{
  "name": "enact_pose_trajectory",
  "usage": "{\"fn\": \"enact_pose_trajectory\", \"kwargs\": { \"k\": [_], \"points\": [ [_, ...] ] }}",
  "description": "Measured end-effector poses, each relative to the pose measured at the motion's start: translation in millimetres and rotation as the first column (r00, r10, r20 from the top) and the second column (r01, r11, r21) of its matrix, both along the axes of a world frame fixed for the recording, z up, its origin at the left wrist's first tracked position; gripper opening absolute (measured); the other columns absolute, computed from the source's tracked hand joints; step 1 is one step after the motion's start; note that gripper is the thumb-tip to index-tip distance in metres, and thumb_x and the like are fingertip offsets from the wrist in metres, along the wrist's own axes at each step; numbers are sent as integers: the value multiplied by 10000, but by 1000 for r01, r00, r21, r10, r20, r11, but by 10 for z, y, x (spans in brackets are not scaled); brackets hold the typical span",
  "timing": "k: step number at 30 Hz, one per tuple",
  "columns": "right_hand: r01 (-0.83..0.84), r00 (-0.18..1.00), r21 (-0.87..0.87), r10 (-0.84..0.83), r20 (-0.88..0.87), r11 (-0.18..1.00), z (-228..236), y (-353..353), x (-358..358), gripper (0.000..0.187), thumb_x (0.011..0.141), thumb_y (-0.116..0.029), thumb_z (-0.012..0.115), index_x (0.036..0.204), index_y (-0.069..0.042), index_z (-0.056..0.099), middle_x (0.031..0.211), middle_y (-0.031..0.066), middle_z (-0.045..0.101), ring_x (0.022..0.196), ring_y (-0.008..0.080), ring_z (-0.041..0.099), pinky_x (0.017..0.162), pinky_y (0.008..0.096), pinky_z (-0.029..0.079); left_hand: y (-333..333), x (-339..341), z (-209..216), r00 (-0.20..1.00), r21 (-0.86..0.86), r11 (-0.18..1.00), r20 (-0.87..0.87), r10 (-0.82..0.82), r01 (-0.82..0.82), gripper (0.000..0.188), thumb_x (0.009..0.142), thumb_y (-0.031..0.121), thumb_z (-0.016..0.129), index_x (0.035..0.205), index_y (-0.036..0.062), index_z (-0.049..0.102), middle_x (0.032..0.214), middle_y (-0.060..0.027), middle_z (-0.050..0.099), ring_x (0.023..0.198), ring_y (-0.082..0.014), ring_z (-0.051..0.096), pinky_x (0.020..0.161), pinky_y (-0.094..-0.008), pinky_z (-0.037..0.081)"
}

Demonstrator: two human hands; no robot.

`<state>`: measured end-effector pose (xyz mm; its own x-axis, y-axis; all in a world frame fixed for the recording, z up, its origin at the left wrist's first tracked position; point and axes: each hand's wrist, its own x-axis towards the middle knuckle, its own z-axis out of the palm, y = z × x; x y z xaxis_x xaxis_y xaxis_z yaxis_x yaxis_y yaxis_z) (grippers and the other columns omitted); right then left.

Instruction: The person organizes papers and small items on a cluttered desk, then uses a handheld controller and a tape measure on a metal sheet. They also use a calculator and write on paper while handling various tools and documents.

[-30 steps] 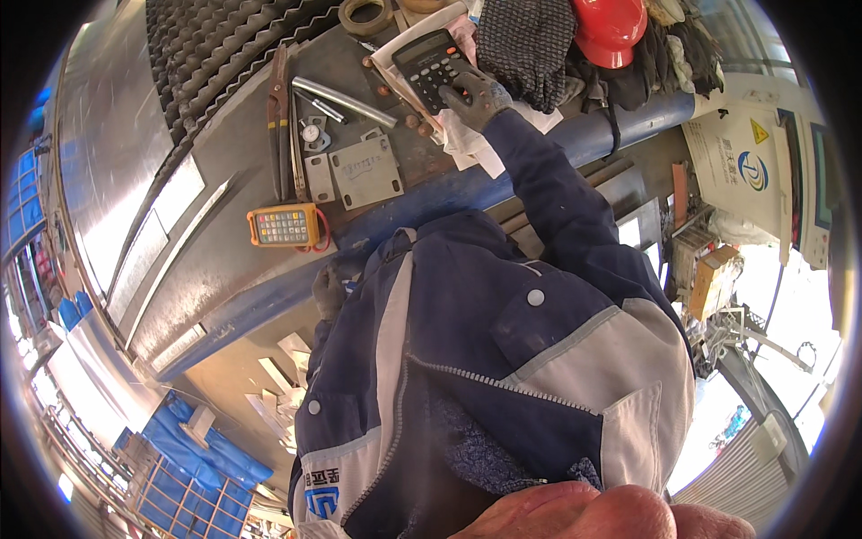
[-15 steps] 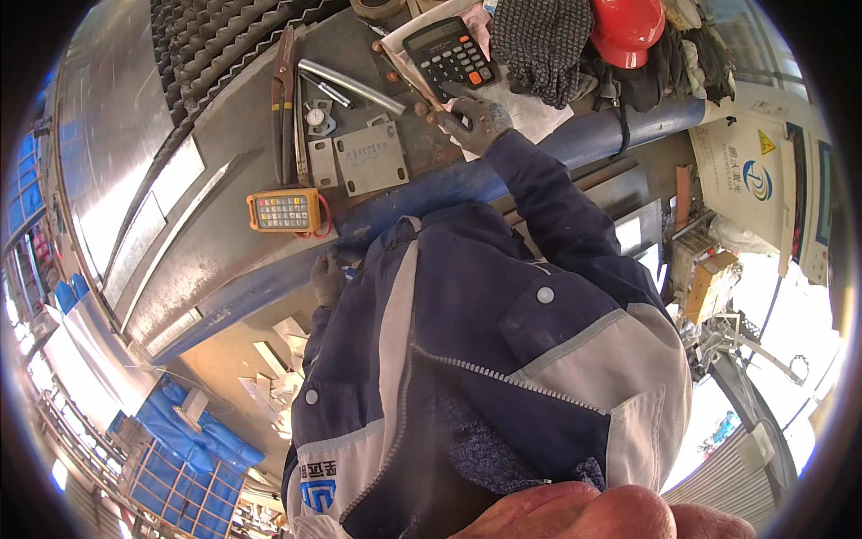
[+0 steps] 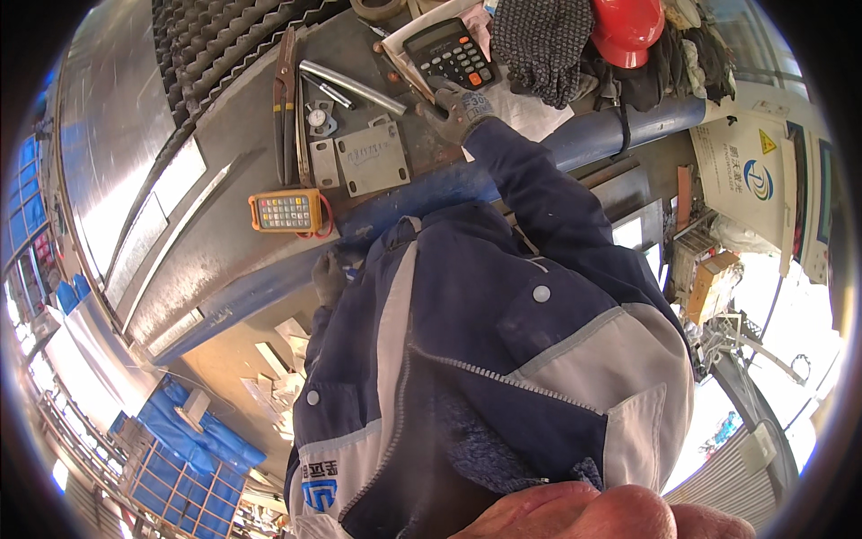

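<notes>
My right hand [image 3: 456, 115], in a grey work glove, reaches over the bench beside the near edge of a black calculator [image 3: 449, 54]. Its fingers are bent but apart, with a dark gap between thumb and forefinger, and I see nothing held. The fingertips are close to the brown edge and papers [image 3: 530, 115] under the calculator; whether they touch is unclear. My left hand [image 3: 329, 278], also gloved, hangs low by the bench's front edge near my jacket. Its fingers are mostly hidden. A small blue patch shows beside it, too unclear to name.
Left of my right hand lie metal plates [image 3: 373, 160], a dial gauge [image 3: 316, 117], a metal tube [image 3: 352, 85] and long-handled shears [image 3: 285, 108]. A yellow-cased keypad device [image 3: 285, 211] sits near the blue bench edge [image 3: 539, 166]. Patterned gloves [image 3: 543, 45] and a red helmet [image 3: 628, 31] are at back right.
My right hand has shifted left and slightly up, from the calculator's lower corner to its left near edge. The left hand has barely moved.
</notes>
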<state>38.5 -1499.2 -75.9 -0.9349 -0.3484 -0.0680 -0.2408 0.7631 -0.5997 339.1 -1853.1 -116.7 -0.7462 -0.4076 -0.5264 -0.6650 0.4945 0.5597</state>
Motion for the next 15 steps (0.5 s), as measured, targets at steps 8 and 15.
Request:
{"fn": "enact_pose_trajectory", "kwargs": {
  "k": [8, 15],
  "points": [
    [118, 992, -45, -120, -35, 992, -41, 334, 75, 471, 943, -519, 624, 1085, -76, 698, 1228, 157, 669, 1094, 364, 670, 944, 449, 544, -35, 132, -142, 989, 93, 994, -136, 62, -50, 331, 1066, 219, 503, 1019, -38, 706, 851, -161, 747, 776, -245, 718, 707, -370, 531],
    [197, 979, -120, -202, -38, 973, -14, 433, 192, 359, 926, -422, 685, 996, -70, 704, 1181, 173, 688, 1051, 372, 682, 905, 465, 550, -89, 44, -114, 993, 62, 998, -119, -4, 12, 364, 1065, 271, 528, 1044, -43, 712, 851, -145, 751, 758, -211, 700, 704, -363, 528]
  ]
}}
